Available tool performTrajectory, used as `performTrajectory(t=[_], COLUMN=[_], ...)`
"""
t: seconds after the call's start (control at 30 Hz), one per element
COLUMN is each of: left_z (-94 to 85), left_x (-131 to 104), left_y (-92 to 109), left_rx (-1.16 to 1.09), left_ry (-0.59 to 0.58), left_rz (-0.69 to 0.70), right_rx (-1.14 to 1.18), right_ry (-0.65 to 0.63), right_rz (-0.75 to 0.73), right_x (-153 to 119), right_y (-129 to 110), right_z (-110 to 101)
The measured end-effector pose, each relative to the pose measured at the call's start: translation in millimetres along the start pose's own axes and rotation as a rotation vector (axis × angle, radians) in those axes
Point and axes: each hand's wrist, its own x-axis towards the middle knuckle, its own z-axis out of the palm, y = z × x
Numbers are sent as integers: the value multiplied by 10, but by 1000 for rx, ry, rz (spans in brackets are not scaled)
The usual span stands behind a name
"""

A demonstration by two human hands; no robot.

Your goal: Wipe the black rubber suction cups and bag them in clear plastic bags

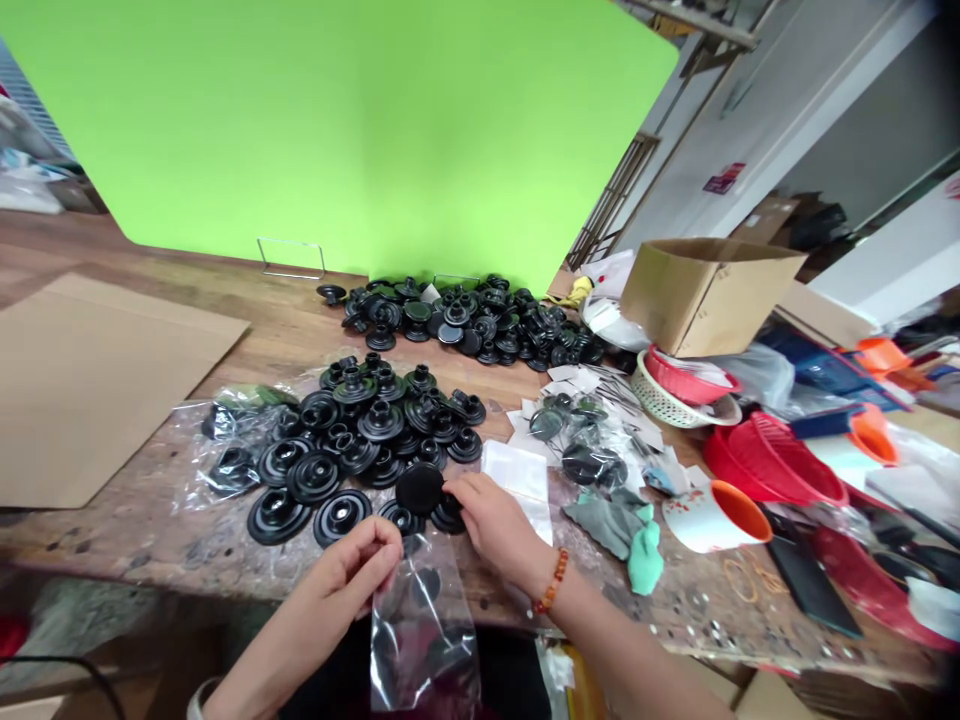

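Pinched in the fingers of my left hand (361, 565) is a clear plastic bag (424, 650), hanging down over the table's front edge. My right hand (495, 520) grips a black round disc-shaped part (420, 488) by its edge, just above the bag's upper end. Behind both hands lies a heap of similar black parts (379, 420), flanged discs with a raised hub. Some at the heap's left are in clear plastic (229, 465). Right of the heap rests a stack of clear flat bags (517, 475), partly behind my right hand.
A second pile of black parts (465, 325) sits before a green board (360, 130). At left lies flat cardboard (97, 390). Rightward are bagged parts (585, 460), a teal cloth (643, 555), a white-and-orange cup (716, 515), red baskets (780, 460) and an open carton (697, 300).
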Motion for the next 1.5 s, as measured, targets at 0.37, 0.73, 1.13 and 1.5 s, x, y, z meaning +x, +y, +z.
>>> performTrajectory(t=[0.37, 0.73, 1.13, 1.5], left_z=[141, 481, 627, 715], left_x=[68, 125, 165, 195], left_y=[17, -102, -63, -120], left_rx=[445, 385, -487, -543], left_ry=[-12, 192, 144, 156], left_rz=[223, 401, 12, 37], right_rx=[828, 628, 585, 869], right_ry=[49, 132, -19, 38], right_rz=[566, 542, 311, 262], right_x=[63, -183, -381, -510], right_y=[-168, -251, -193, -138], right_z=[-372, -330, -381, -273])
